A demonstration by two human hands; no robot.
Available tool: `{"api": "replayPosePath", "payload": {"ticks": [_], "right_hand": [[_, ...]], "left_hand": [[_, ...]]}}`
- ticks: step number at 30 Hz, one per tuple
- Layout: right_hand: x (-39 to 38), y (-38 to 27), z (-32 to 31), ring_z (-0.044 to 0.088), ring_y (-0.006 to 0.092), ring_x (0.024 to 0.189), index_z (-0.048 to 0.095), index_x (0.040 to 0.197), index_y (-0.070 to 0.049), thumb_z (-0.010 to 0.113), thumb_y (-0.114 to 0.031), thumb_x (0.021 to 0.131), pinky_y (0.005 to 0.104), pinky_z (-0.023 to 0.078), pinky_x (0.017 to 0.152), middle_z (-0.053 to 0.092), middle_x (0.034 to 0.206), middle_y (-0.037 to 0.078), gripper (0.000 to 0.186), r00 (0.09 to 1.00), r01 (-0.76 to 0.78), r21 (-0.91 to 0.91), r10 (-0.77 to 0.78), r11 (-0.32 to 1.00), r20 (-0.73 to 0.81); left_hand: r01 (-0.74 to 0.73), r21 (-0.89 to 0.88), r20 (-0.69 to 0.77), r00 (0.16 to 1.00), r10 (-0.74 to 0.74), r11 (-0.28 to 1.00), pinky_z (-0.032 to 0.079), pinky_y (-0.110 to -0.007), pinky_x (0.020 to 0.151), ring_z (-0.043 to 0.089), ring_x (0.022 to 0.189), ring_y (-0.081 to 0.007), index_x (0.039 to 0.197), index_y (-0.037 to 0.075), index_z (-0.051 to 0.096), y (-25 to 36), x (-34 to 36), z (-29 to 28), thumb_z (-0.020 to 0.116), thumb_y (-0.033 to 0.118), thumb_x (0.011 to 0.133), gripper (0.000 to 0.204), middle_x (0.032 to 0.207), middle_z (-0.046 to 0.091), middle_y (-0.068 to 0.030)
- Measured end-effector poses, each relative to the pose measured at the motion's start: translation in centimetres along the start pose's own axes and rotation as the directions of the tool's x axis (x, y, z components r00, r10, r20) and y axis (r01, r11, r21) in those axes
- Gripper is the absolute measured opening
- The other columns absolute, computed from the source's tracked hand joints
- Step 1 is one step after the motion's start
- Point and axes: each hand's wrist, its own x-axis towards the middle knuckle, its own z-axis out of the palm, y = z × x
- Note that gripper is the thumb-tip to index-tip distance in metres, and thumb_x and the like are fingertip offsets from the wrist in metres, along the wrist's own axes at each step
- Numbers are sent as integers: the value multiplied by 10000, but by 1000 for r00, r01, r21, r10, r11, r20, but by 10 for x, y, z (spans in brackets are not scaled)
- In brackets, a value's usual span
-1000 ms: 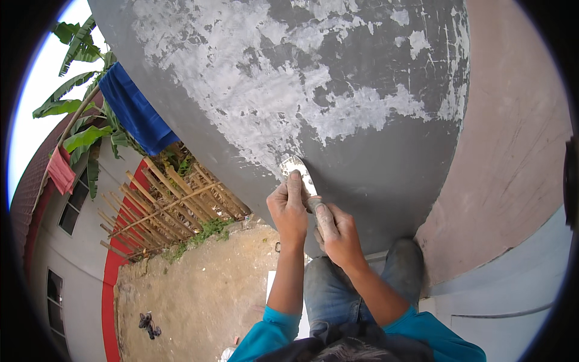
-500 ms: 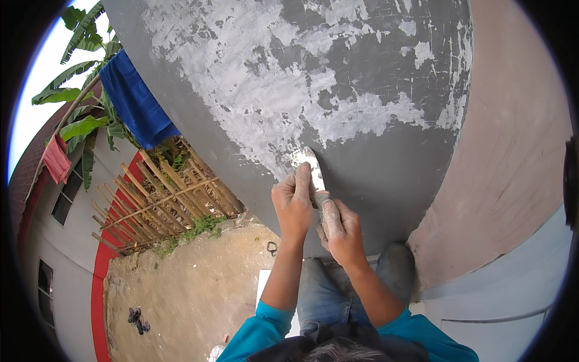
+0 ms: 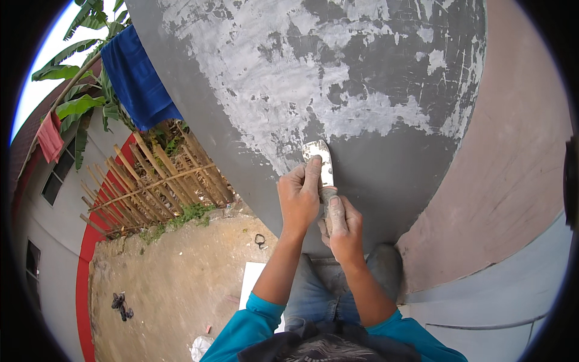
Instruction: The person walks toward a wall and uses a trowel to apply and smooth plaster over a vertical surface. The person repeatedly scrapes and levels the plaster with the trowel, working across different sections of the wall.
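Note:
A putty knife (image 3: 324,172) with a pale, speckled blade lies against the grey surface (image 3: 392,175), just below irregular whitish patches. My left hand (image 3: 298,196) is closed on the knife's blade, thumb resting along it and fingertips partly hidden behind it. My right hand (image 3: 342,232) grips the handle below it, with grey dust on thumb and fingers.
A pinkish wall (image 3: 500,151) curves at right. At left are a bamboo fence (image 3: 160,187), a blue cloth (image 3: 136,81), a red cloth (image 3: 49,136) and a house wall (image 3: 60,229). On the ground below lie dark objects (image 3: 120,306) and a white board (image 3: 250,274).
Both hands and the knife have moved up and right across the grey surface. The surroundings at left have shifted left in the view as my head moved.

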Motion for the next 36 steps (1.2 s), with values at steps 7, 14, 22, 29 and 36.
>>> {"api": "replayPosePath", "payload": {"ticks": [7,14,22,29,36], "right_hand": [[-20,12,-6,382,24,502,677,1143,4,488,-291,1166,247,302,420,436,644,-73,351,981,-134,-74,122,988,-148],[-5,2,-11,423,35,503,640,1097,-43,464,-348,1172,222,297,392,465,689,-41,360,991,-122,-112,115,986,-64],[-32,30,-19,422,40,498,643,1171,-35,447,-347,1174,229,301,390,458,686,-45,368,955,-267,-61,256,962,-148],[-28,32,-19,425,42,499,656,1230,-11,472,-342,1169,234,328,397,476,683,-37,384,977,-183,-65,174,981,-121],[-18,28,-37,493,83,543,644,1247,-3,435,-358,1168,247,346,388,518,702,16,419,988,-148,-22,147,989,-53]], "left_hand": [[138,42,41,989,-139,990,384,-326,497,501,557,-52,691,-26,679,-10,-27,10,686,333,1079,528,559,595,-24],[-18,-62,44,999,21,998,420,-254,478,583,547,-60,712,19,672,0,-8,8,670,341,1091,498,615,619,1],[163,73,61,984,-168,984,389,-319,496,514,534,-58,701,-17,697,-34,-33,10,698,382,1063,539,537,610,-31],[213,-116,67,976,-206,970,352,-338,495,446,551,-59,711,-18,689,-39,-37,12,705,368,1060,521,551,559,-2],[184,-139,106,980,-170,973,394,-300,523,519,593,-45,774,-16,731,-32,-27,18,705,332,1068,456,608,623,-1]]}}
